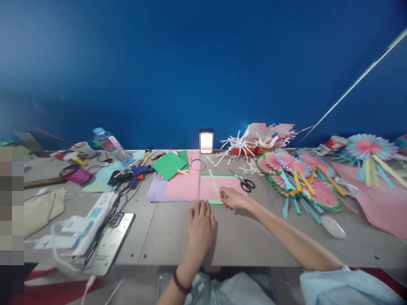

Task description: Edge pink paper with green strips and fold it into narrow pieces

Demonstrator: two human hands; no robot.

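At lower centre, the left hand (pixel 202 226) lies flat, fingers extended, at the near edge of the green-edged pink paper (pixel 228 183) mid-frame. The right hand (pixel 232 198) curls over that paper, its grip impossible to tell; right of centre lie scissors (pixel 247 185).

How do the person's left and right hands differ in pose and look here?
The left hand has fingers extended toward the pink sheet; the right hand curls its fingers over that sheet. The left wrist wears a dark beaded bracelet; the right wrist shows none. Both hands are ungloved.
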